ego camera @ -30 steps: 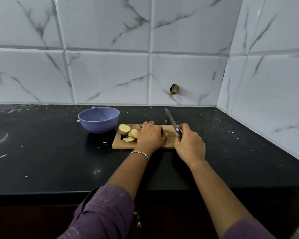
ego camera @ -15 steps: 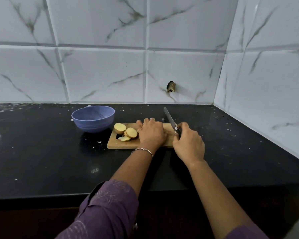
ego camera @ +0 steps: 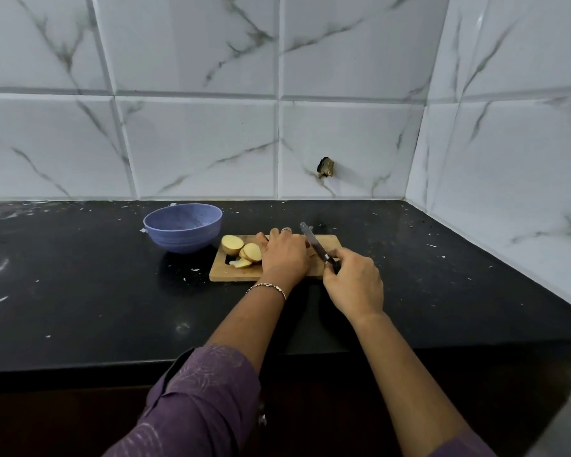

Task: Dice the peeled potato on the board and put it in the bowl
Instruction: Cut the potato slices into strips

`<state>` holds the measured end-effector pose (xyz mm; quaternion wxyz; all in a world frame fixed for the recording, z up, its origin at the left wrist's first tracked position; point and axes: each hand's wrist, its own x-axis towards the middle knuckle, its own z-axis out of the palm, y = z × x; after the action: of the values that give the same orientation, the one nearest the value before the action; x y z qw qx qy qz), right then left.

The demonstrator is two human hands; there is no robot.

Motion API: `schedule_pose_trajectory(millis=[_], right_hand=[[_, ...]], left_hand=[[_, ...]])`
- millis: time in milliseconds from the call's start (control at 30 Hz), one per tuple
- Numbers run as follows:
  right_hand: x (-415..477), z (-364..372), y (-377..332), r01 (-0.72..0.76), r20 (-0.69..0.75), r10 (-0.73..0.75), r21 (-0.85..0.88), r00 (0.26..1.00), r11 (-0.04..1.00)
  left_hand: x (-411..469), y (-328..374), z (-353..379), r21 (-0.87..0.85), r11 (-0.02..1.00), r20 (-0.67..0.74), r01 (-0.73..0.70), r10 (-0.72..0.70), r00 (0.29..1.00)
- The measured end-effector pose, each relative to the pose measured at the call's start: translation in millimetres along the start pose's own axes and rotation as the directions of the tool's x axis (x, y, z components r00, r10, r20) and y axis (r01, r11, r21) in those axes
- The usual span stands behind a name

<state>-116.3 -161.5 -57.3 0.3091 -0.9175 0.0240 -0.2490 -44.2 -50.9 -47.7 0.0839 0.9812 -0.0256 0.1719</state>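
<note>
Head cam, looking down at a black countertop (ego camera: 80,291) with white specks all over it and marble-look tiles behind. A wooden board (ego camera: 231,274) sits about mid-frame. A blue-purple bowl (ego camera: 182,227) is just off its upper-left corner, close, but I can't swear they touch.

Potato-wise, it's all on the left part of the board. There's a rounded end piece (ego camera: 232,245) and a couple of round slices (ego camera: 252,252) leaning together right next to it. A smaller bit (ego camera: 241,263) lies flat in front of those. The cut faces are pale yellow.

Left hand (ego camera: 285,255) is palm-down over the middle of the board, fingers bent down, right up against the slices on its left side. Whatever's under it is completely covered, so I can't tell if it's actually gripping any potato. There's a ring (ego camera: 286,229) on one finger and a thin bracelet (ego camera: 267,286) on the wrist. A purple sleeve (ego camera: 195,397) shows at the bottom of the frame.

Right hand (ego camera: 353,282) is at the board's lower-right corner, fingers wrapped round the handle of a knife (ego camera: 312,240). The blade runs up and to the left, just beside the left hand's knuckles, with the tip near the far edge of the board. Can't make out whether the edge is on the board or just above it.

Also, there's a small dark hole (ego camera: 325,167) in the tile, upper right of the board.
</note>
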Motion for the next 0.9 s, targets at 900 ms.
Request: schedule_pose_trajectory(millis=[900], right_hand=[[-24,-1,-4,0.106,0.008,-0.107,-0.182,0.994,0.978]], left_hand=[[-29,-8,11,-0.049,0.989,0.032,-0.138,0.14,0.99]])
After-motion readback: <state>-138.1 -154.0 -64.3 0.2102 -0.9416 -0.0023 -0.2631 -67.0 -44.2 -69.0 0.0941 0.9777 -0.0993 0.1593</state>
